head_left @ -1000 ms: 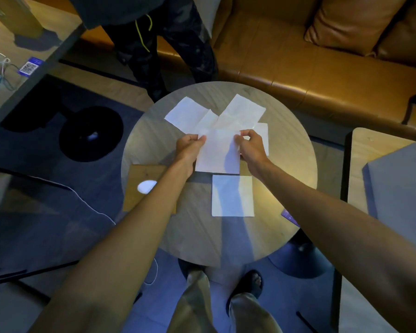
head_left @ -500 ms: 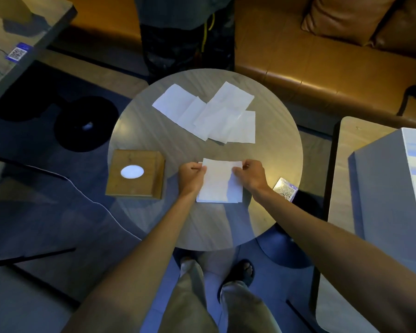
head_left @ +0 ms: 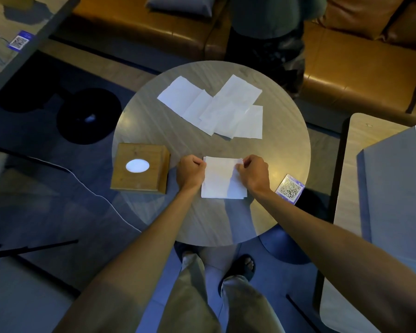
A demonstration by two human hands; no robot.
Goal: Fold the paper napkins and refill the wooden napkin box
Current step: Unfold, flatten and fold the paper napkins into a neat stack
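Pinching the far corners of a white napkin (head_left: 220, 181) lying flat on the round table (head_left: 154, 121), left hand (head_left: 191, 173) at the left corner, right hand (head_left: 253, 174) at the right, fingers curled tight on the paper. Sitting just right of the wooden napkin box (head_left: 139, 168). Hiding fingertips under knuckles; shadowing the right side, blurring whether one sheet or several. Overlapping loose napkins (head_left: 214, 109) lying farther back.

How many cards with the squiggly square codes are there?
2. The near QR card lies at the right edge of the round table, by the right hand. The far QR card lies on the side table at upper left. More could be out of view.
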